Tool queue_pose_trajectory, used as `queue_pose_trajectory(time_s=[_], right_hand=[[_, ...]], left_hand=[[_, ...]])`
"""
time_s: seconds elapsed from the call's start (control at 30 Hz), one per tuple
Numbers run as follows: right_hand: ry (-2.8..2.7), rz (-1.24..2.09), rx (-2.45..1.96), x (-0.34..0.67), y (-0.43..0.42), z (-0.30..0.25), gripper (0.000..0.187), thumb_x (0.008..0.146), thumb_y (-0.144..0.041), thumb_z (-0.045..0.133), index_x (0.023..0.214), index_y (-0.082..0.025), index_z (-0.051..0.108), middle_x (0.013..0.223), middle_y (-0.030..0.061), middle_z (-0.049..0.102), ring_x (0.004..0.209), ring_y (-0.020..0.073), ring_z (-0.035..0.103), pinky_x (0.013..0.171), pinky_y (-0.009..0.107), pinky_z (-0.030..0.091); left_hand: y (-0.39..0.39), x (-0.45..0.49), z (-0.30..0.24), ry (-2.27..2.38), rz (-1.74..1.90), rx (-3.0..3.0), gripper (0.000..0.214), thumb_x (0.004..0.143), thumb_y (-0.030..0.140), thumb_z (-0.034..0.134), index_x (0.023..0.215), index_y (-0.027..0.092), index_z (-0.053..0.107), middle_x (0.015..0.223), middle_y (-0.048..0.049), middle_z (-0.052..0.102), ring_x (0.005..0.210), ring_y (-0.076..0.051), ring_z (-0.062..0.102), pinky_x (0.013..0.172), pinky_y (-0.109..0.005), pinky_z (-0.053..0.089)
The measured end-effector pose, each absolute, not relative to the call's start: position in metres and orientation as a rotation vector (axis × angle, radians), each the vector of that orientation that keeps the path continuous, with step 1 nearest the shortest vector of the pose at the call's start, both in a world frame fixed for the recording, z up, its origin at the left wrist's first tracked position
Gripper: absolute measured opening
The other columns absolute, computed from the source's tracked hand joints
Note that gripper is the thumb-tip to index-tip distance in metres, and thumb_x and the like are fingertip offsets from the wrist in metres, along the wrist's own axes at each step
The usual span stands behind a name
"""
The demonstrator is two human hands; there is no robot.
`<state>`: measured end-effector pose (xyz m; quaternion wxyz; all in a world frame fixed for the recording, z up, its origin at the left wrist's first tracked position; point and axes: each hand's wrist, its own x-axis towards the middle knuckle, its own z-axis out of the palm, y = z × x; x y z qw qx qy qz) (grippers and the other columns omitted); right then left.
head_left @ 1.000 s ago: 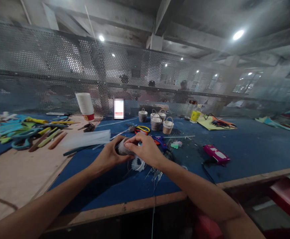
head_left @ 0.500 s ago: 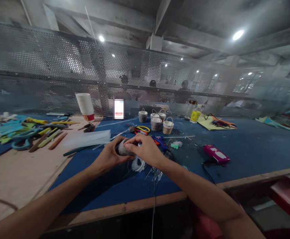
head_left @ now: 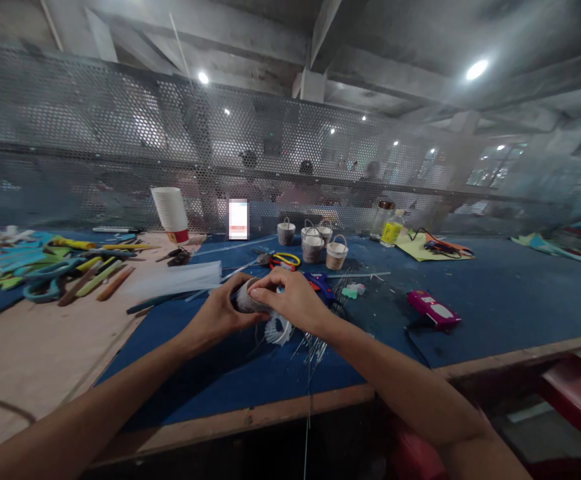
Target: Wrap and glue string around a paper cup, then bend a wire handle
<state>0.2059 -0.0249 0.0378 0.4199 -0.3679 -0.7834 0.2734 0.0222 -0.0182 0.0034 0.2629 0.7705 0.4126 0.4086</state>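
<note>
A small greyish bucket (head_left: pixel 247 298) is held above the blue table, tilted on its side. My left hand (head_left: pixel 219 301) wraps round its body from the left. With thumb and fingers closed, my right hand (head_left: pixel 290 297) pinches at the bucket's rim; anything thin between those fingertips is hidden. Just below the hands lies a coil of white ribbed strip (head_left: pixel 277 331). Beyond them stand several similar small buckets with arched handles (head_left: pixel 312 248). Pliers with red and yellow handles (head_left: pixel 284 259) and a blue glue gun (head_left: pixel 324 287) lie right behind my right hand.
Thin wires (head_left: pixel 315 350) spread to the right, some hanging over the table edge (head_left: pixel 250 415). A magenta box (head_left: pixel 433 310) with a cable lies further right. Stacked paper cups (head_left: pixel 169 210), teal scissors (head_left: pixel 45 283) and clay-coloured sticks are at left. A perforated screen (head_left: pixel 120 140) stands behind.
</note>
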Motion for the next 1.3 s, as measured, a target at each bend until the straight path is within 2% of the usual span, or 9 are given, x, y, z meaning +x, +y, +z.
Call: queue_pose_trajectory(time_s=[0.3,0.53,0.8,1.0,1.17,1.3], right_hand=[[-2.005,0.665,-0.903,0.208,-0.023,0.037,0.008,0.088,-0.023,0.07,0.089,-0.021,0.077,0.086,0.001,0.068,0.083,0.0146,0.062,0.079,0.029,0.048],[-2.07,0.648,-0.911,0.21,-0.021,0.04,0.008,0.088,-0.022,0.068,0.088,-0.019,0.076,0.088,0.0018,0.068,0.086,0.0155,0.063,0.081,0.03,0.047],[-2.029,0.483,-0.94,0.215,-0.015,0.041,0.011,0.092,-0.024,0.065,0.09,-0.019,0.075,0.093,0.0034,0.07,0.089,0.0156,0.063,0.084,0.031,0.046],[-1.842,0.658,-0.798,0.23,-0.017,0.058,0.017,0.097,-0.025,0.056,0.1,-0.019,0.072,0.104,0.0059,0.072,0.096,0.0158,0.067,0.087,0.031,0.051],[-1.991,0.838,-0.677,0.232,-0.045,0.071,0.011,0.092,-0.023,0.064,0.097,-0.021,0.074,0.094,0.0009,0.073,0.086,0.0142,0.068,0.081,0.029,0.053],[-2.196,0.936,-0.576,0.217,-0.063,0.057,0.014,0.094,-0.019,0.061,0.1,-0.022,0.074,0.093,0.0011,0.075,0.089,0.0154,0.07,0.083,0.029,0.054]], left_hand=[[-0.018,0.021,0.003,1.142,1.119,2.082,0.049,0.067,0.044,0.083,0.102,0.019,0.059,0.09,-0.0019,0.066,0.082,-0.023,0.064,0.071,-0.031,0.053],[-0.017,0.021,0.001,1.099,1.126,2.075,0.048,0.067,0.035,0.084,0.105,0.019,0.06,0.093,-0.0025,0.066,0.085,-0.023,0.063,0.074,-0.03,0.052],[-0.017,0.023,0.005,1.099,1.131,1.919,0.056,0.062,0.038,0.086,0.108,0.018,0.061,0.095,-0.0056,0.069,0.085,-0.024,0.066,0.074,-0.033,0.054],[-0.015,0.016,0.013,1.066,1.146,1.737,0.061,0.065,0.036,0.085,0.116,0.016,0.06,0.101,-0.0067,0.069,0.09,-0.023,0.066,0.079,-0.033,0.053],[-0.009,0.007,0.015,1.04,1.234,1.582,0.061,0.066,0.035,0.084,0.119,0.017,0.06,0.107,-0.0073,0.07,0.092,-0.022,0.066,0.078,-0.031,0.053],[-0.003,0.003,0.014,1.056,1.326,1.53,0.055,0.064,0.034,0.085,0.112,0.017,0.064,0.1,-0.0058,0.072,0.086,-0.021,0.066,0.074,-0.03,0.053]])
